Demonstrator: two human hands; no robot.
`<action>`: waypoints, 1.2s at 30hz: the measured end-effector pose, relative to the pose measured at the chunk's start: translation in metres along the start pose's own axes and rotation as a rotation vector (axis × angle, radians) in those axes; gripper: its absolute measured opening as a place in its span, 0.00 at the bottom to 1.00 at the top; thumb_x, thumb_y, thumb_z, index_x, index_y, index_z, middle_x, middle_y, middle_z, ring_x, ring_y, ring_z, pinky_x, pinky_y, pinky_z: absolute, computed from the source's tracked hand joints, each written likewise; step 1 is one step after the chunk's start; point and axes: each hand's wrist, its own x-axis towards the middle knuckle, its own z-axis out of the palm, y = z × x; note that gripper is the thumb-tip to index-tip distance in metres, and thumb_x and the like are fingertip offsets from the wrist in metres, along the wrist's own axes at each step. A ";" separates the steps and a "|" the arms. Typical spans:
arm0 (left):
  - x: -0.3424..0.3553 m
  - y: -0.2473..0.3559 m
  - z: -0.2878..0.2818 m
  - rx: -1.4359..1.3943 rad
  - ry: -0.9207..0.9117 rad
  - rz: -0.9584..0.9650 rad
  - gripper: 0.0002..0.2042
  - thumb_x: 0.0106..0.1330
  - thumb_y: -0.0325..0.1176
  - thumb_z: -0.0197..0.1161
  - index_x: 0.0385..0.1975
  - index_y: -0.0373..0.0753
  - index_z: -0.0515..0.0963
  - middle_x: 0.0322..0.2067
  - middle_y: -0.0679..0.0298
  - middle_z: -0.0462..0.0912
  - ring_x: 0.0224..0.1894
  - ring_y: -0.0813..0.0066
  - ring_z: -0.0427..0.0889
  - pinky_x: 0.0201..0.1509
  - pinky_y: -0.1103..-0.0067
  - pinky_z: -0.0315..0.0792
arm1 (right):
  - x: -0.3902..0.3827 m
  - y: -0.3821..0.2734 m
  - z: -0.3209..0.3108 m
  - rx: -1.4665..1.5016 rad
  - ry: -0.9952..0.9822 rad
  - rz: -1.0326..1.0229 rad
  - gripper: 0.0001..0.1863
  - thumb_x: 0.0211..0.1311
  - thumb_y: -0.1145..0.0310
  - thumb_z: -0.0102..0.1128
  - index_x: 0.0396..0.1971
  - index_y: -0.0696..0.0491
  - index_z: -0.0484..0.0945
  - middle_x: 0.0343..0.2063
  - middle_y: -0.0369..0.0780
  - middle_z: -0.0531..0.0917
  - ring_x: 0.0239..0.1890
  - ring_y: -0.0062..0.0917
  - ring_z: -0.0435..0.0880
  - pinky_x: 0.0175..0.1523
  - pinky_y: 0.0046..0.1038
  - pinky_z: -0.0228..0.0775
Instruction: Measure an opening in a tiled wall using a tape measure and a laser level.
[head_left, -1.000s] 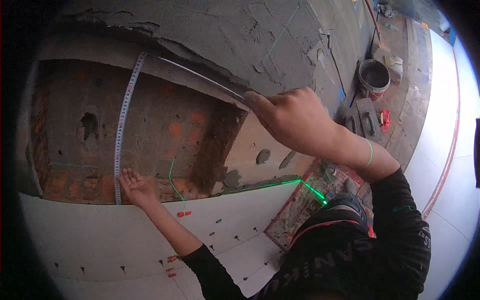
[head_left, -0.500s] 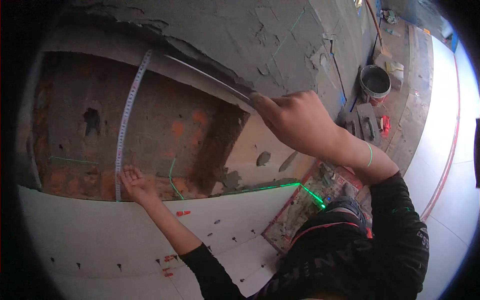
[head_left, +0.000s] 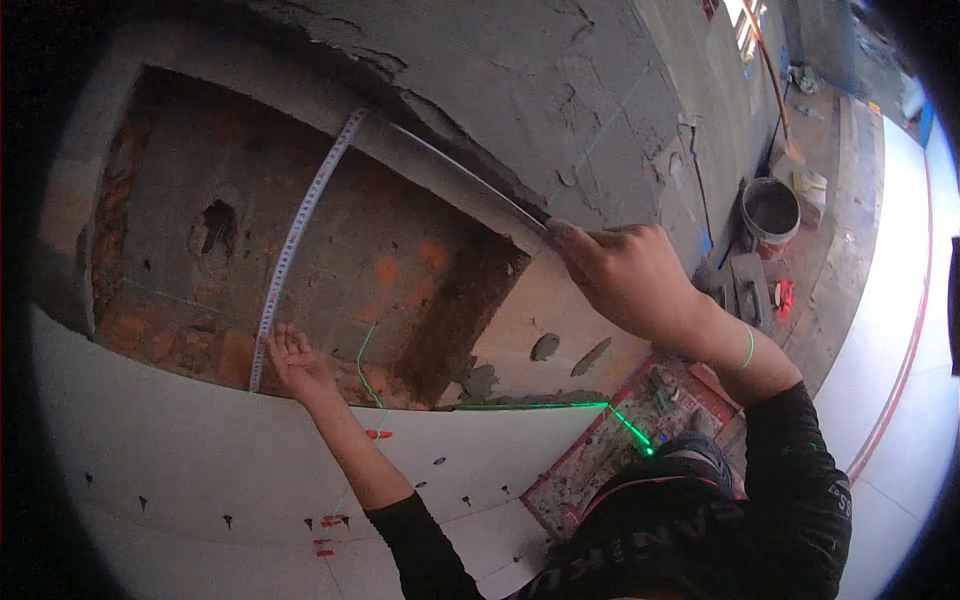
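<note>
A tape measure's blade [head_left: 293,240] runs from the upper edge of a rectangular wall recess [head_left: 230,260] down to the white tiles along its lower edge. My left hand [head_left: 298,362] is beside the blade's lower part, palm showing and fingers loosely spread; whether the fingertips touch it I cannot tell. My right hand [head_left: 635,275] is closed round the near end of a thin, straight, shiny metal strip [head_left: 470,180]. This strip slants along the recess's upper edge toward the top of the tape blade. Its exact kind is unclear, and the grip hides its end.
White tiles [head_left: 200,450] with dark pegs and red clips [head_left: 325,548] lie below the recess. Green laser lines [head_left: 530,406] cross the surfaces. Wet grey mortar [head_left: 500,90] covers the wall above. At right are a bucket [head_left: 771,212], a trowel [head_left: 750,290] and a reddish board [head_left: 600,450].
The whole view has shifted, so the recess, tape blade and both hands appear farther right. My hands keep nearly the same poses relative to the blade and the metal strip.
</note>
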 end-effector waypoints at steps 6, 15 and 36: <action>0.012 0.012 -0.016 -0.049 0.050 -0.048 0.22 0.80 0.47 0.62 0.64 0.38 0.74 0.55 0.63 0.82 0.61 0.70 0.79 0.69 0.69 0.68 | 0.002 -0.008 -0.004 0.044 0.014 -0.045 0.19 0.67 0.71 0.59 0.57 0.59 0.80 0.20 0.45 0.83 0.24 0.44 0.87 0.27 0.43 0.77; 0.004 0.001 0.004 -0.054 0.007 -0.037 0.20 0.79 0.49 0.64 0.58 0.40 0.80 0.52 0.65 0.84 0.57 0.71 0.80 0.68 0.71 0.67 | 0.000 -0.001 -0.002 0.005 0.031 -0.034 0.20 0.68 0.70 0.59 0.58 0.59 0.79 0.21 0.45 0.82 0.24 0.44 0.86 0.27 0.44 0.76; -0.008 0.004 0.021 -0.098 0.071 -0.041 0.17 0.80 0.47 0.62 0.57 0.43 0.80 0.52 0.65 0.86 0.56 0.72 0.81 0.64 0.68 0.69 | 0.000 -0.009 0.002 -0.001 0.016 0.026 0.15 0.70 0.68 0.64 0.54 0.50 0.83 0.23 0.47 0.85 0.27 0.46 0.88 0.31 0.46 0.78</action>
